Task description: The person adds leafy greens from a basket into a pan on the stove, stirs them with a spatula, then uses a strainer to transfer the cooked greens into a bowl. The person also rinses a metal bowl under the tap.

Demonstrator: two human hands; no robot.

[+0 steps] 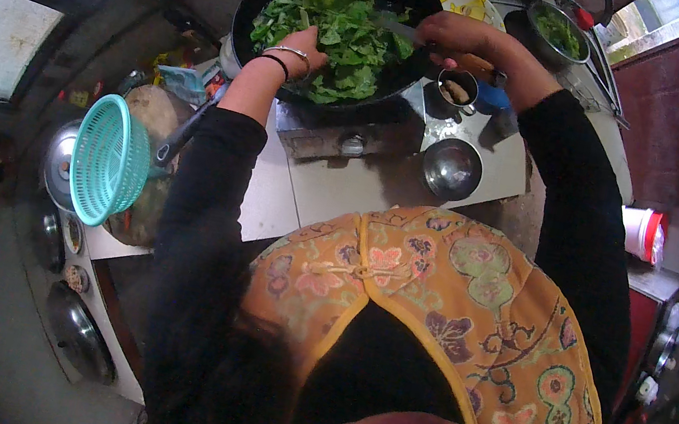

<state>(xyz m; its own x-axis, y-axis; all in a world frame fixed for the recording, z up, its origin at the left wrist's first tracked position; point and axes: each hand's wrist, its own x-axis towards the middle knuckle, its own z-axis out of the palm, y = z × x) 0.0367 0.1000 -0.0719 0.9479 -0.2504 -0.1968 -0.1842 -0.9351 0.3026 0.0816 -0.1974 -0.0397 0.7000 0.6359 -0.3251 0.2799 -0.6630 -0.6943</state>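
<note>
A large dark wok (249, 4) stands on a gas stove (314, 138), heaped with leafy greens (357, 38). My left hand (302, 49) is at the near left part of the greens, fingers down among the leaves; whether it grips any cannot be told. At the wok's right side my right hand (450, 36) is closed around the wooden handle (479, 67) of a metal utensil, probably a spatula, whose blurred metal part reaches into the greens. Below that hand a small metal cup (456, 91) holds brownish pieces.
A metal bowl (451, 168) sits right of the stove. At the left, a turquoise plastic colander (111, 161) tilts beside a round wooden block (159, 110) and pot lids. Behind my right arm are a yellow patterned bowl (472, 4) and a metal bowl of greens (557, 33).
</note>
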